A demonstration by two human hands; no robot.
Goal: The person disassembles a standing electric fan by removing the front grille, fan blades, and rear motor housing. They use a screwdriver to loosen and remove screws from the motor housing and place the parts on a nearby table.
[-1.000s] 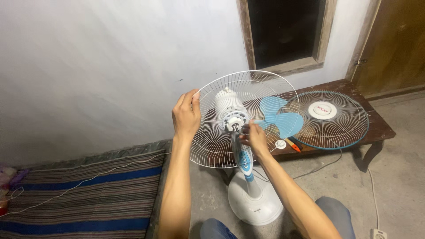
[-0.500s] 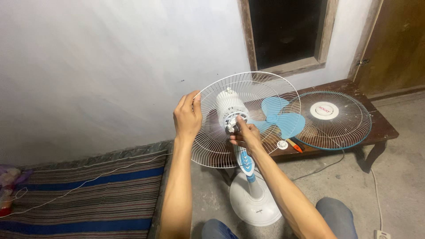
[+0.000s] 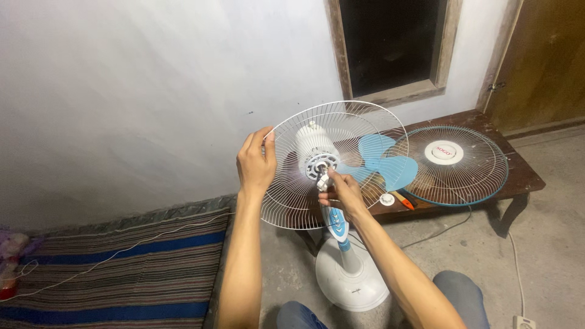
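From the head view, the rear fan guard (image 3: 341, 164) was steadied at its rim by the left hand (image 3: 256, 166) — fingers wrapped on wire. At the hub, the right hand (image 3: 342, 192) pinched a small fastener (image 3: 323, 180); squareness was best preserved throughout — avoiding cross-threading.

The left hand (image 3: 256, 164) grips the rear grille (image 3: 332, 161) at its nine o'clock rim while the right hand (image 3: 341, 192) pinches the hub (image 3: 322, 166) at centre, the fan base (image 3: 350, 277) on the floor at six o'clock, and blue blades (image 3: 384, 163) and front grille (image 3: 454, 164) on the bench (image 3: 524, 176) at three o'clock.
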